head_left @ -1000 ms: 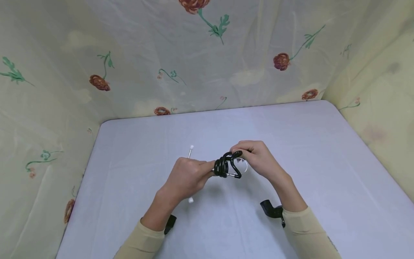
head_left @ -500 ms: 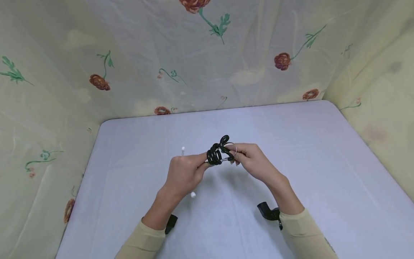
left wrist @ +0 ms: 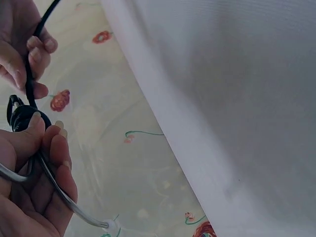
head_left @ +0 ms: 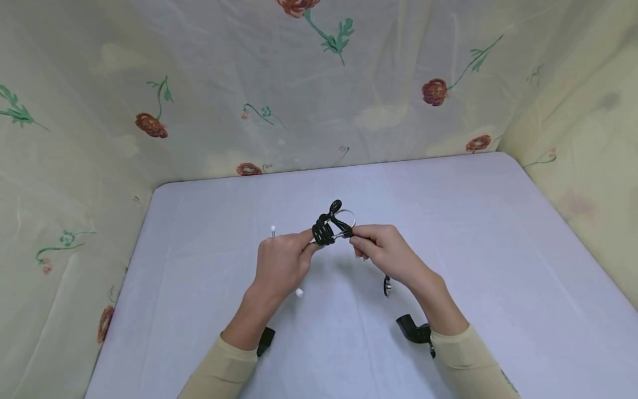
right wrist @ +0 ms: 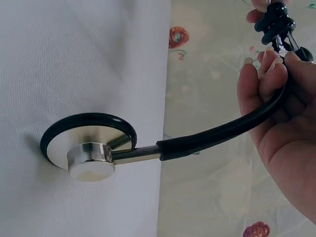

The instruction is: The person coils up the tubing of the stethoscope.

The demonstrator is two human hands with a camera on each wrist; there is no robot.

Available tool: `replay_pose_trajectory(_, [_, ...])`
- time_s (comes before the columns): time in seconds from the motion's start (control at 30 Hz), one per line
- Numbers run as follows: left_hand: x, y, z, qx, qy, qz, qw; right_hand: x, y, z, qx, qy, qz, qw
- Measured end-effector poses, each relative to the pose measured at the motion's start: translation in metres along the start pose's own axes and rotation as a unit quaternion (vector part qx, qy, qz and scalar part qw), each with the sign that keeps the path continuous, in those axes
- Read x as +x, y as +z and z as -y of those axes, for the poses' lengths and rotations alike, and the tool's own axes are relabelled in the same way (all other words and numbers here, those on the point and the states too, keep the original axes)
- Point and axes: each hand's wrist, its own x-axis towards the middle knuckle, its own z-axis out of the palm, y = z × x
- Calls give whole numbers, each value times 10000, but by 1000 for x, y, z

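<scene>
A stethoscope (head_left: 323, 231) is held above the table between both hands, its black tubing wound in several coils about the metal ear tubes. The left hand (head_left: 281, 260) grips those tubes below the coil (left wrist: 27, 118), thumb and fingers curled round them. White ear tips (head_left: 273, 228) stick out on either side of it. Beyond the coil, the right hand (head_left: 391, 249) pinches the black tubing (right wrist: 212, 136) between thumb and fingers. From this hand a length of tubing runs down to the metal chest piece (right wrist: 91, 165), which hangs free with its black rim.
A white-covered table (head_left: 448, 210) lies beneath the hands. Flower-patterned curtains (head_left: 199, 111) close off the back and sides. Dark devices (head_left: 413, 330) sit at both wrists, partly hidden by the forearms.
Both hands have moved up and slightly left with the stethoscope. The right hand has shifted its pinch on the tubing, and the chest piece now shows hanging below it.
</scene>
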Motion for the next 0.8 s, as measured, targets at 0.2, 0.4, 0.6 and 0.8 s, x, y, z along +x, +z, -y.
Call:
replay_pose_trajectory(0.2, [5, 1, 1, 168, -274, 119, 9994, -4, 3, 3, 186, 242, 108, 9995])
replay_pose_trajectory(0.4, [7, 3, 3, 416, -662, 371, 9962, -9, 9, 4, 38, 229, 301, 9993])
replay_pose_trajectory(0.6, [6, 7, 1, 455, -969, 679, 9919, -13, 16, 10, -386, 54, 613, 9974])
replay_pose_trajectory(0.8, [4, 10, 1, 572, -1000, 841, 9898, -15, 19, 14, -511, -95, 672, 9964])
